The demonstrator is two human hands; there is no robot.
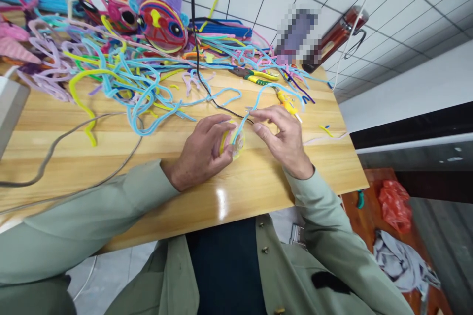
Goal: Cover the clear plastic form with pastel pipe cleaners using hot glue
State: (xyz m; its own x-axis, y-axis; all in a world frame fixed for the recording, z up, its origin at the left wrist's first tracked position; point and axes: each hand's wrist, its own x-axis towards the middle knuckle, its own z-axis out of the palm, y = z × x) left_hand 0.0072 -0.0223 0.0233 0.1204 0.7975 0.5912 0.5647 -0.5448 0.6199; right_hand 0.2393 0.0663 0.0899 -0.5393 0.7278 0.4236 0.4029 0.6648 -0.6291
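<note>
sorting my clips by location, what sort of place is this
Probably a small craft workspace: a wooden table heaped with pipe cleaners, with pliers and colourful craft faces among them.

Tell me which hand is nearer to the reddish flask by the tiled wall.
Right. The reddish flask stands beyond the right hand and to its right; the left hand, holding a round piece, is farther off to the left.
</note>
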